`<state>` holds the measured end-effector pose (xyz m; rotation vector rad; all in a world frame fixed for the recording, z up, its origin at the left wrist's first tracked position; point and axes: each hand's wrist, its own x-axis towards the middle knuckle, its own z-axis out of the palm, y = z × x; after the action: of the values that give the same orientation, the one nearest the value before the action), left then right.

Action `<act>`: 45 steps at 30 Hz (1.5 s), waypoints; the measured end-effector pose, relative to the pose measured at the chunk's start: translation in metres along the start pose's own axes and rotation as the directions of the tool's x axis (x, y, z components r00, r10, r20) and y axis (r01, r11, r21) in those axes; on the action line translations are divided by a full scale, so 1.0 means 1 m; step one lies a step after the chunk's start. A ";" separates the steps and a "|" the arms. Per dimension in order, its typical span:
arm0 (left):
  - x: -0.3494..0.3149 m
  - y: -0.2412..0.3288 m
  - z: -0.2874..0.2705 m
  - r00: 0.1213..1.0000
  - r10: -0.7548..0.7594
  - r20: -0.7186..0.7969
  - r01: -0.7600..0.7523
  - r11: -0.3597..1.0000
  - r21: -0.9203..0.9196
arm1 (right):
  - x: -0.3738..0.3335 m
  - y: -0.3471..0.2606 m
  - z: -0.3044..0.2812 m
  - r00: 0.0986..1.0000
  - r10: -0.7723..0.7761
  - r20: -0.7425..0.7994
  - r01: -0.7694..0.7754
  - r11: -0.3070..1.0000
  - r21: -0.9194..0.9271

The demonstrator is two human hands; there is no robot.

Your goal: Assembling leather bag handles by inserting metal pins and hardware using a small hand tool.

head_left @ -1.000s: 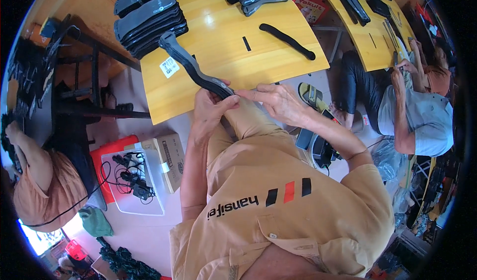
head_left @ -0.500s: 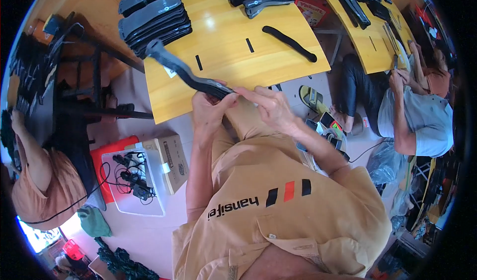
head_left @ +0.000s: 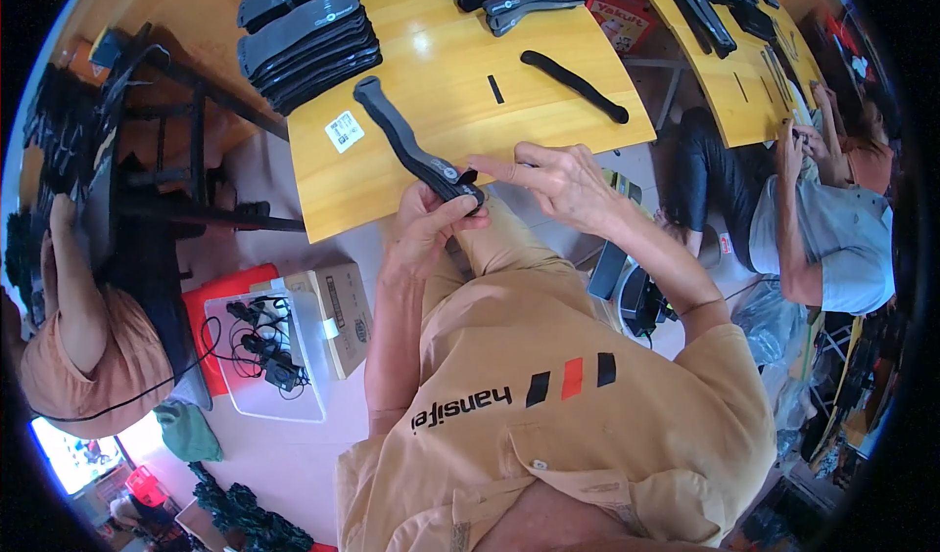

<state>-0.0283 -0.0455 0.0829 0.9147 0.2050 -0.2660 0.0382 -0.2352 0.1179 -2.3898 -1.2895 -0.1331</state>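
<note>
head view: the left hand (head_left: pixel 428 227) pinches the lower end of a dark strap (head_left: pixel 399 139), thumb on top, just past the near edge of the yellow surface (head_left: pixel 328 195); the strap's far end reaches up and left over the wood. the right hand (head_left: pixel 568 192) has its forefinger stretched toward a small dark flap (head_left: pixel 469 175) rising from the strap near that thumb, the other fingers curled; whether it grips the flap or only touches it, i cannot tell. the pinched end sits over the person's trousers (head_left: pixel 487 234), so if the left hand loosens, the strap could slide off toward the lap or floor. a hard push or pull at the flap could twist the strap, since only one end is held. a sideways swing of the loose end might brush the stack (head_left: pixel 305 35) at upper left or drag the white label (head_left: pixel 345 131) beside it. the black strap (head_left: pixel 575 86) on the right lies well apart, and looks at risk only from a careless sweep of the right hand.
</note>
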 end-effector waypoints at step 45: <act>-0.057 0.003 -0.010 0.791 -0.222 0.569 0.444 0.850 -0.285 | -0.023 -0.012 -0.017 0.860 0.163 0.484 -0.049 -0.917 0.397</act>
<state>-0.0816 -0.0277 0.0958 0.3538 -0.0830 -0.7728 0.0176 -0.2540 0.1310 -0.2006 0.1948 0.9522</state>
